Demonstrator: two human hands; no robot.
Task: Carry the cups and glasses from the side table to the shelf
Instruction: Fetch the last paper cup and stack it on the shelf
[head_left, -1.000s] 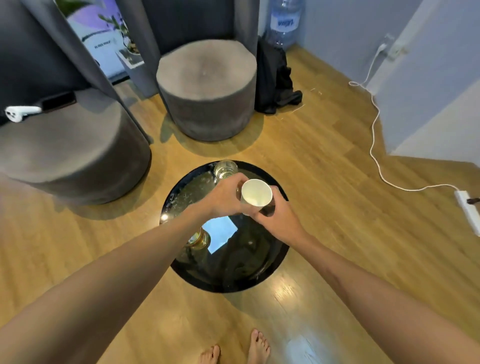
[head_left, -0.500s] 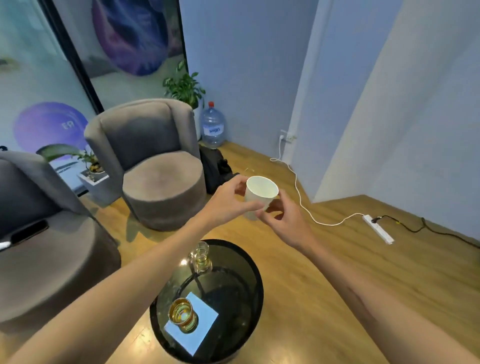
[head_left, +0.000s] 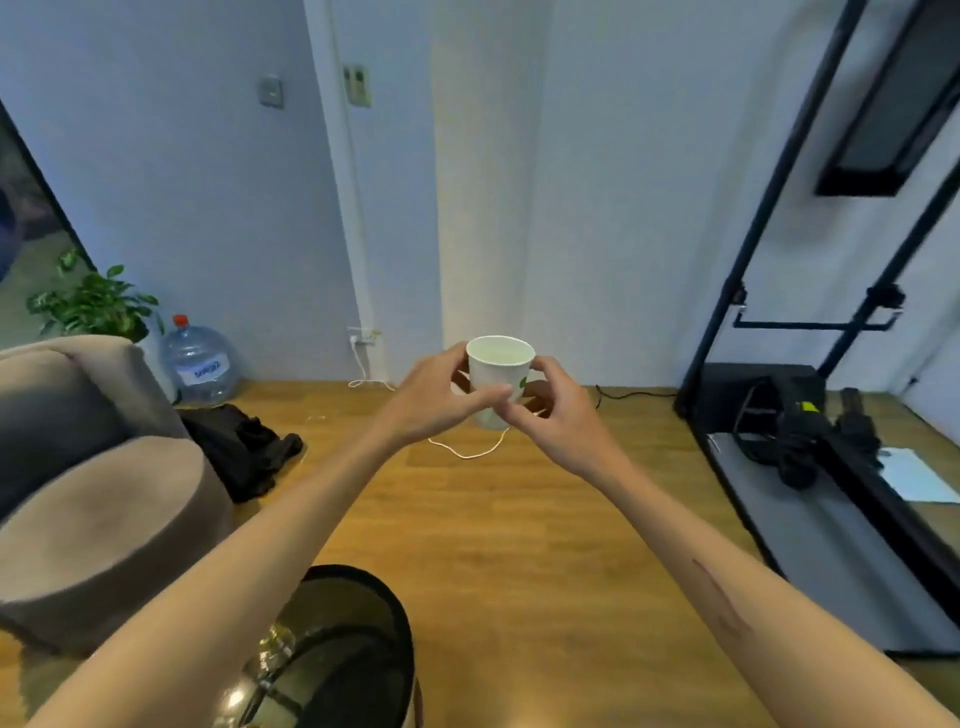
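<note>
A small white paper cup with a green mark on its side (head_left: 500, 382) is held upright at chest height, out over the wooden floor, in the middle of the scene. It is grasped from both sides: the left hand (head_left: 435, 397) is curled round its left wall, and the right hand (head_left: 551, 410) is wrapped under and round its right wall. The round black glass side table (head_left: 363, 623) lies near, at the bottom edge, with a clear drinking glass (head_left: 272, 647) standing on it, blurred. A black metal-framed shelf unit (head_left: 779, 322) stands at the right. The carrying step appears to be in hand; a turn rightward to the shelf is called for, the cup kept level, and an open spot chosen
</note>
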